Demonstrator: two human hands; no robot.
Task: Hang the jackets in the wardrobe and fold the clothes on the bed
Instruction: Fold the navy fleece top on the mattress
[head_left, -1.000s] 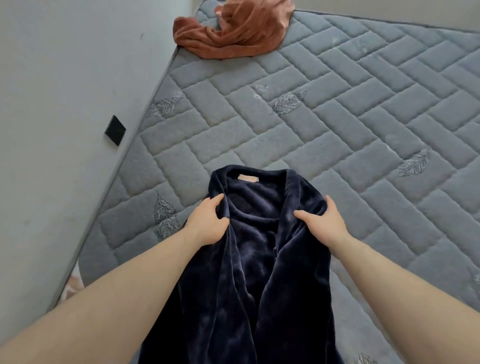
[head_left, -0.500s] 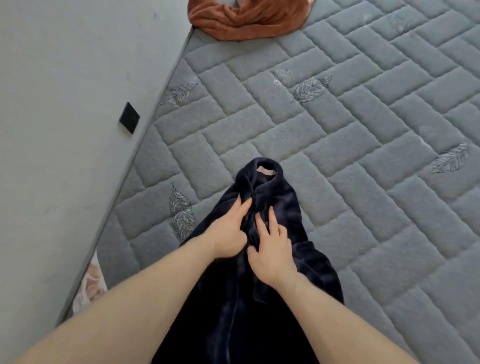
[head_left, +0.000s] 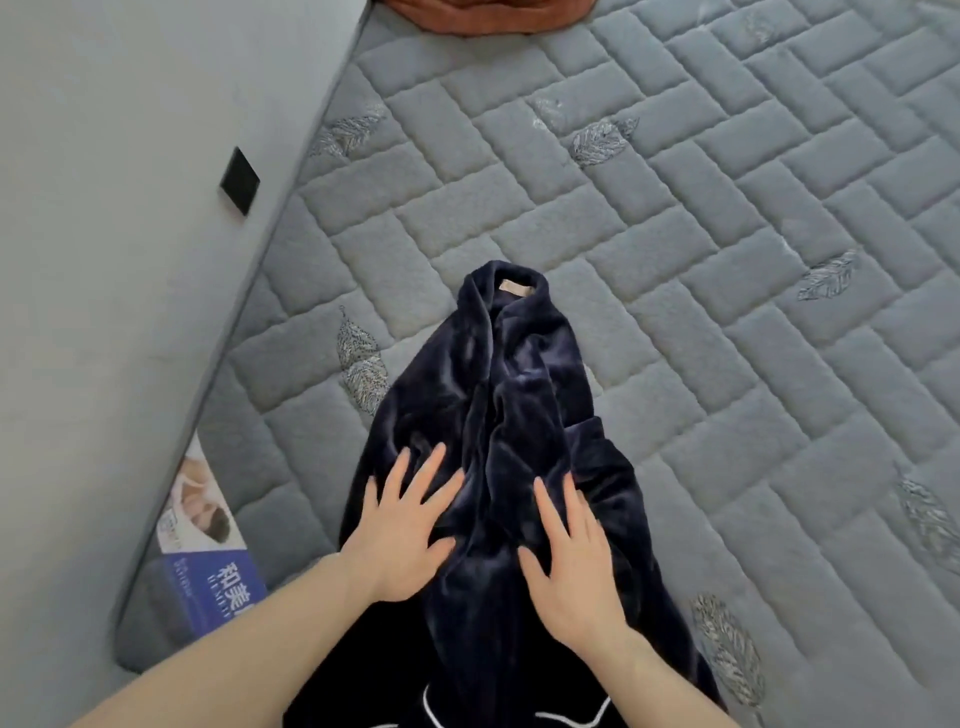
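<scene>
1. The left hand (head_left: 402, 540) lies palm down on the near left part of the dark navy plush fleece garment (head_left: 511, 431), its fingers (head_left: 431, 465) straight and spread apart, gripping nothing.
2. The right hand (head_left: 574, 564) lies palm down on the garment just right of the left hand, fingers straight and slightly apart, also gripping nothing.
3. A raised, rumpled ridge of fabric runs between the two hands.
4. The garment is gathered lengthwise into a narrow, creased bundle on the bed, collar at the far end, with a pale label (head_left: 513, 287) showing inside the collar. Thin white piping (head_left: 431, 704) shows at its near end.
5. It lies on the grey quilted mattress (head_left: 727, 270) with embroidered leaf motifs, nearer the left edge.
6. A rust-orange crumpled cloth (head_left: 467, 15) lies at the far edge of the mattress, well apart from the garment.
7. A grey wall (head_left: 130, 208) with a black square plate (head_left: 239, 180) runs along the left; a blue and white printed label (head_left: 208, 551) sits on the mattress's near left side.
</scene>
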